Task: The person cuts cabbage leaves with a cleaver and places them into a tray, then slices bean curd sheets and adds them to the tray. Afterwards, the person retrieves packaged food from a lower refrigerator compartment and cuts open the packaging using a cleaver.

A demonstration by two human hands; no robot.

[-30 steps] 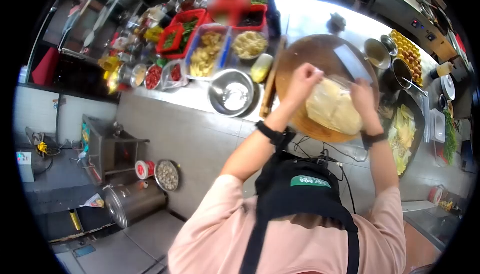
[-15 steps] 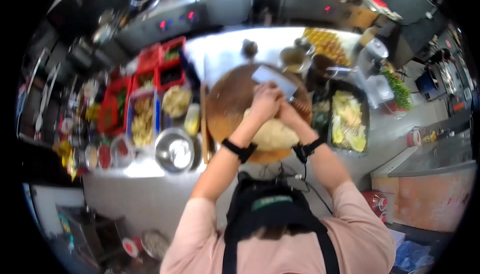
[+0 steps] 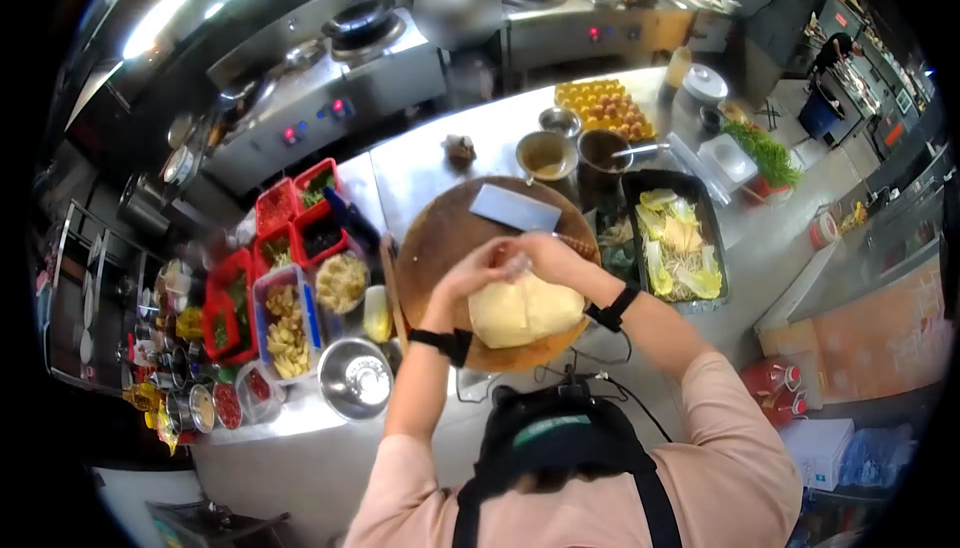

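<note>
A pale yellow folded slab of food [image 3: 522, 310], soft-looking with a seam down its middle, lies on the round wooden chopping board [image 3: 432, 238]. My left hand [image 3: 486, 266] is curled at its far left edge, fingers bent toward the middle. Beside it, my right hand [image 3: 548, 256] arches over the far edge with its fingers turned in. The fingertips of both hands meet closely, and what they pinch is hidden. A cleaver [image 3: 514, 210] rests flat on the board beyond both hands, its handle toward the right.
To the left are red bins [image 3: 230, 306], a tub of pale sliced food [image 3: 287, 343] and a steel bowl [image 3: 355, 378]. A black tray of leaves [image 3: 682, 236] lies to the right. Bowls [image 3: 547, 155] and an egg tray [image 3: 600, 106] stand behind the board.
The cleaver, earlier close against my hands, now lies apart from them on the board. Both hands have come back over the food's far edge. The camera view has shifted.
</note>
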